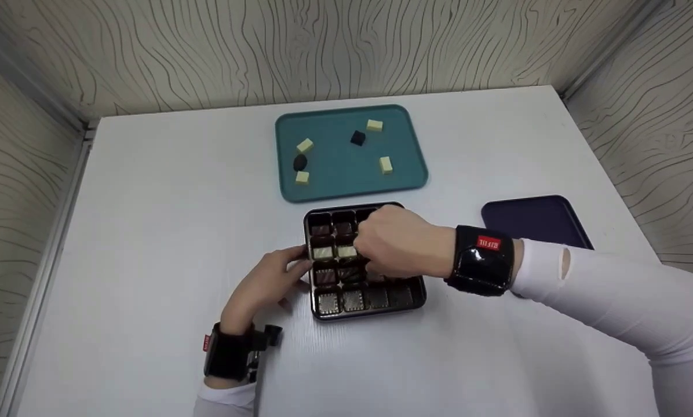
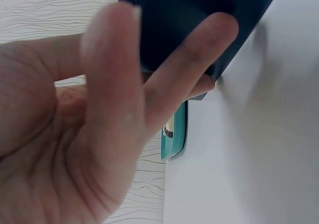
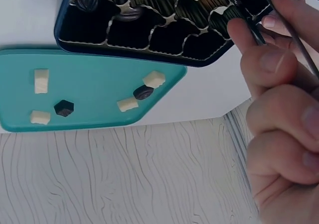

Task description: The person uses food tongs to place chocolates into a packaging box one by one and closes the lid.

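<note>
A black compartmented box sits on the white table, with white chocolates in its second row and dark wrappers or chocolates in other cells. My right hand is over the box's right half and hides several cells. In the right wrist view its curled fingers grip dark tweezers, whose two arms stand apart and point into the box. My left hand is at the box's left side, its fingers touching the outer wall. The left wrist view shows those fingers lying extended against the dark wall.
Behind the box lies a teal tray with several white pieces, a dark square piece and a dark oval piece. A dark blue tray lies at right, partly under my right forearm in the head view. Patterned walls border the table.
</note>
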Available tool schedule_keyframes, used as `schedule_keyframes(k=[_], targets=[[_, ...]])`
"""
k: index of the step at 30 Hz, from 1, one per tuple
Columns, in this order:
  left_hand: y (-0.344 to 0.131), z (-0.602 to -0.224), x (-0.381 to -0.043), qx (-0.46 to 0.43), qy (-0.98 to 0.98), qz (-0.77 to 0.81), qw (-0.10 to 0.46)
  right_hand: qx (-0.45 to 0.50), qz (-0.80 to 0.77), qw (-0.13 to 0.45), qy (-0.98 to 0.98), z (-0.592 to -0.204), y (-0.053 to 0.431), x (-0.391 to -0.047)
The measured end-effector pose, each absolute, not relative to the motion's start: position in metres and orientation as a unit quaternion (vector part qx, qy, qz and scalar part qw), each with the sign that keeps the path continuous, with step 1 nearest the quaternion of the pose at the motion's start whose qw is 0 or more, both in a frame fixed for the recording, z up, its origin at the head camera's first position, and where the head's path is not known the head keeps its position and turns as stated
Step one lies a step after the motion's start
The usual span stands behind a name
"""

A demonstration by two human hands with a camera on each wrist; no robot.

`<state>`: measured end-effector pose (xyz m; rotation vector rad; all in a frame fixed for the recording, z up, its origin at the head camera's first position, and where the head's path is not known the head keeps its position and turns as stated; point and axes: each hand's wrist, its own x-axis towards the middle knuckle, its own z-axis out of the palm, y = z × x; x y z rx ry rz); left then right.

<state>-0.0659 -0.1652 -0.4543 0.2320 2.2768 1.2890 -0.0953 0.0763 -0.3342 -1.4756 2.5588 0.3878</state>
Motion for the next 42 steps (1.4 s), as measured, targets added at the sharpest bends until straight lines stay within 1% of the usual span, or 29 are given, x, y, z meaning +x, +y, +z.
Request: schedule_keyframes(k=[5,13,22,25,34,38,42], targets=[[-0.164,-0.454,-0.066,0.079,0.835,0.478,0.259,-0.506,0.140,0.065,0.849,-0.335,0.068,-0.095],[-0.164,-0.454,-0.064,0.086,0.831,0.484,0.259,-0.506,0.134,0.097,0.847,-0.342,0.060,-0.096],[-0.166,-0.453,-0.064,0.078,0.832,0.483,0.260,-0.491,0.138,0.103,0.854,-0.340,0.059,-0.097],[-0.166,-0.453,-0.064,0.079,0.833,0.482,0.261,-0.485,0.151,0.096,0.856,-0.338,0.061,-0.097],[-0.165,-0.455,-0.066,0.096,0.830,0.486,0.258,-0.483,0.134,0.091,0.860,-0.325,0.082,-0.098],[-0.166,-0.455,-0.066,0.095,0.823,0.494,0.264,-0.481,0.103,0.082,0.867,-0.318,0.099,-0.105],[-0.166,-0.454,-0.066,0.091,0.819,0.499,0.268,-0.460,0.064,0.068,0.883,-0.313,0.118,-0.114]])
